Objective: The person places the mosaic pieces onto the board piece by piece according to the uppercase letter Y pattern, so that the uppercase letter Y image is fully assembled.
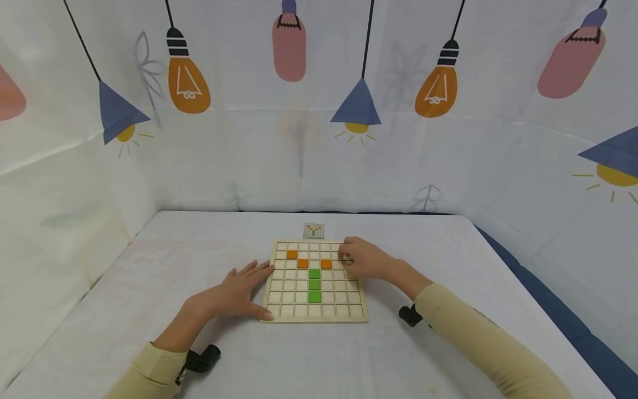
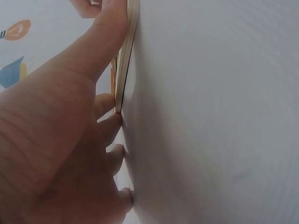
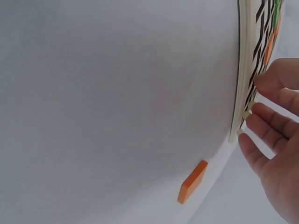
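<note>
A pale square grid board [image 1: 283, 310] lies flat on the white table. Three orange tiles [image 1: 292, 254] sit in its upper cells, and three green tiles [image 1: 314, 284] form a column below them. Spread along the board's left side is my left hand [image 1: 231, 293], its thumb on the near left corner and fingertips at the edge. My right hand [image 1: 368, 258] is over the far right corner, thumb and index fingertips together on the grid; I cannot tell whether they pinch a tile. Another orange tile [image 3: 192, 183] lies on the table, hidden in the head view.
A small pattern card [image 1: 313, 230] lies just past the board's far edge, showing a coloured grid. White table surface [image 1: 199, 238] extends around the board. A white curtain printed with lamps [image 1: 299, 149] hangs behind and at both sides.
</note>
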Available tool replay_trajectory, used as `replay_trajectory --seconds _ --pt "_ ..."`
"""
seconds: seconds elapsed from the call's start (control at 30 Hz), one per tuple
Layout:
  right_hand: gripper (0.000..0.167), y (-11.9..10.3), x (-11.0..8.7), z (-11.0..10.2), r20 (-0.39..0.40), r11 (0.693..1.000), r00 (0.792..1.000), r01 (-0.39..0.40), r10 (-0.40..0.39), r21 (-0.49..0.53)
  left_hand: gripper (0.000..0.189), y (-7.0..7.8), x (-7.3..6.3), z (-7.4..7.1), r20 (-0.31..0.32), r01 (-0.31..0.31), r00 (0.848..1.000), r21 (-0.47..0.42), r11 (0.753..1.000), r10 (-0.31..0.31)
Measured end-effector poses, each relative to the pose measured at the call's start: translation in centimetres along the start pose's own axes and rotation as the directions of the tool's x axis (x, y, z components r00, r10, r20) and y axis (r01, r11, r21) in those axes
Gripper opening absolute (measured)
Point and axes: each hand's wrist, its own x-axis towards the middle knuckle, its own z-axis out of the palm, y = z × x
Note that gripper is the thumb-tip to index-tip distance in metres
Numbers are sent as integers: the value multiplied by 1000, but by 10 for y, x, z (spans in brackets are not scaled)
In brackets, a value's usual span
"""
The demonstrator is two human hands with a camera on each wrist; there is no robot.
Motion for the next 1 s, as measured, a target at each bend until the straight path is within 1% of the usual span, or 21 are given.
replay_trajectory --seconds 0.1,0.27,0.43,0.6,0.67,0.77,1.0 --pt "25 5 -2 1 -7 1000 1000 6 -6 -23 113 0 0 -1 0 -4 1000 -2 1000 4" --pt "28 11 -7 -1 -26 999 1000 4 -5 -36 113 -2 1 0 0 -12 1000 6 1000 12" --pt "28 17 -13 -5 -34 1000 999 1 -2 -31 114 -2 2 1 0 -14 1000 5 1000 14" --pt "28 27 -18 -6 -38 1000 999 -6 6 -15 114 0 2 0 9 -3 1000 7 1000 3" --pt "29 31 -20 -6 -39 1000 999 -4 4 -15 114 2 1 -1 14 9 1000 6 1000 -9" --pt "30 37 -23 -7 -36 1000 999 0 0 -23 113 3 1 -3 19 12 1000 1 1000 -12" --pt "31 44 -31 -13 -19 999 999 -44 44 -7 114 3 2 -3 24 26 999 -4 1000 -26"
